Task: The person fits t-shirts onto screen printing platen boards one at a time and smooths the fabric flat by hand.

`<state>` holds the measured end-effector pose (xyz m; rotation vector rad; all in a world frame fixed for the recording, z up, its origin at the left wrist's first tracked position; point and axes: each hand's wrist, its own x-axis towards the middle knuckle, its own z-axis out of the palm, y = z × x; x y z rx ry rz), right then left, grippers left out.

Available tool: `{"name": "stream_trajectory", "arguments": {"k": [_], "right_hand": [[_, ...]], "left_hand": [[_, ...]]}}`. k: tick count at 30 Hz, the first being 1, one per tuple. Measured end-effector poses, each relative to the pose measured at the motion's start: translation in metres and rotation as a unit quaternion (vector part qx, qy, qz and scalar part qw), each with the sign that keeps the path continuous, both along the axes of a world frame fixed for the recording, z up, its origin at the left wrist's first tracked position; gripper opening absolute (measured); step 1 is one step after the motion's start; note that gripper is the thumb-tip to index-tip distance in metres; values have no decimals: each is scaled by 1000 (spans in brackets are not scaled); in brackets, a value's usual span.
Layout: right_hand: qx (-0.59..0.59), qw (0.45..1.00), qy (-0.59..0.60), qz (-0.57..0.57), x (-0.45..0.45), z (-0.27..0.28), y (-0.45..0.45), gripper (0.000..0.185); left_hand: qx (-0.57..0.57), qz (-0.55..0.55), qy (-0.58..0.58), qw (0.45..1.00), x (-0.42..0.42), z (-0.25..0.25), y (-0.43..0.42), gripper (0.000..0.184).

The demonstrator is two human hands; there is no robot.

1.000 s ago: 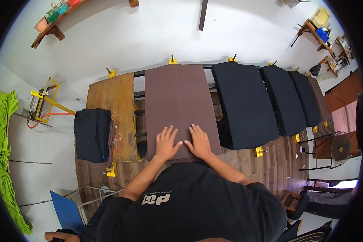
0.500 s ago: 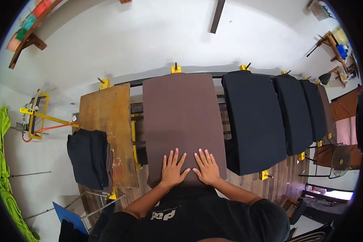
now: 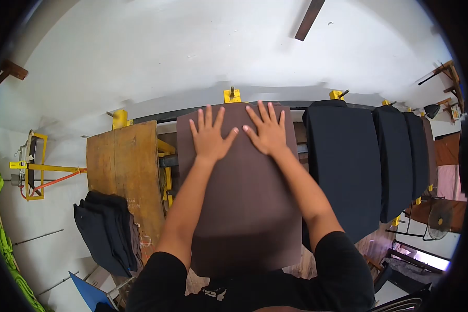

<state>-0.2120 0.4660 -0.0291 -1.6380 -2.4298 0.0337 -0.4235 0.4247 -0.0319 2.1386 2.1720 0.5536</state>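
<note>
Brown cloth [image 3: 247, 192] is stretched smooth over a board in front of me. Near the board's far end, my left hand [image 3: 211, 138] lies flat on the cloth with fingers spread. Beside it, my right hand [image 3: 268, 132] also rests on the cloth, palm down and fingers apart. The two thumbs point toward each other with a small gap between them. Neither hand holds anything.
Left of the brown cloth is a bare wooden board [image 3: 125, 166] with a folded dark stack [image 3: 106, 231] at its near end. Black-covered boards [image 3: 343, 166] stand in a row to the right. A yellow clamp [image 3: 232, 95] sits behind the brown board. A fan [image 3: 440, 219] is at the far right.
Both hands have slid from the near end of the brown cloth to its far end, and my arms are now stretched out. The view has shifted closer over the board.
</note>
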Motion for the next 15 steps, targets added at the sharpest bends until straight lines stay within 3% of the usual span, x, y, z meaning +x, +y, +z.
{"name": "stream_trajectory", "arguments": {"k": [3, 5, 8, 10, 11, 12, 15], "right_hand": [[-41, 998, -32, -35, 19, -2, 45, 73], [-89, 995, -14, -43, 36, -2, 68, 77], [-34, 996, 5, -85, 72, -18, 92, 80], [-8, 995, 6, -101, 89, -13, 82, 71], [-1, 993, 88, -76, 95, -5, 65, 68], [8, 984, 169, -48, 99, 4, 47, 65], [22, 984, 174, -25, 107, 12, -40, 67]], "left_hand": [[-3, 37, 15, 999, -40, -13, 32, 80], [-81, 17, -10, 996, -67, 3, 46, 78], [-122, 36, 22, 992, -106, -9, 51, 80], [29, 97, 14, 995, -127, -31, 46, 66], [30, 97, 14, 995, -131, -34, 38, 66], [75, 100, -57, 991, -132, -26, 21, 59], [151, 89, -190, 966, -120, -6, -60, 46]]}}
